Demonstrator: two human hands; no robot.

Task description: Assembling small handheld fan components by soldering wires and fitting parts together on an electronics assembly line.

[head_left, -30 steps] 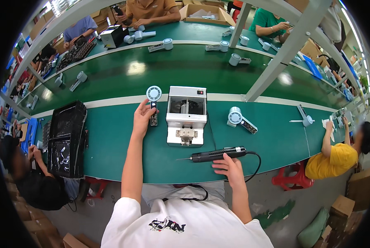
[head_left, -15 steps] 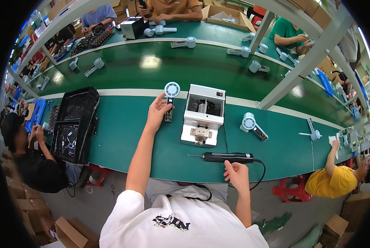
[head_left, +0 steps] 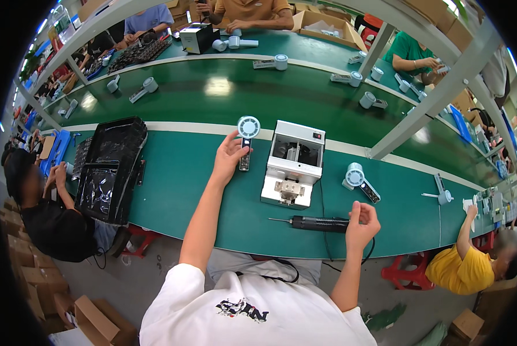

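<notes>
My left hand point(head_left: 229, 157) is closed on a small light-blue handheld fan point(head_left: 248, 128), its round head up and its handle's inner parts exposed. Below and to the right, a black electric screwdriver point(head_left: 319, 224) lies on the green bench, bit pointing left. My right hand point(head_left: 363, 226) is over the cord end of that screwdriver, fingers apart and slightly curled, with nothing seen in them. Between my hands, toward the far side, stands a white and grey box-shaped machine point(head_left: 293, 164). A second fan point(head_left: 355, 174) with an open handle lies right of it.
A black plastic-lined tray point(head_left: 109, 173) stands at left beside a co-worker. Beyond the bench a green conveyor point(head_left: 201, 92) carries several fans. A slanted metal post point(head_left: 426, 109) rises at right. Another fan point(head_left: 444, 197) lies near a co-worker in yellow point(head_left: 460, 262).
My right hand has moved right and farther away, from below the screwdriver to its cord end. My left hand keeps its hold on the fan. The whole view has shifted slightly.
</notes>
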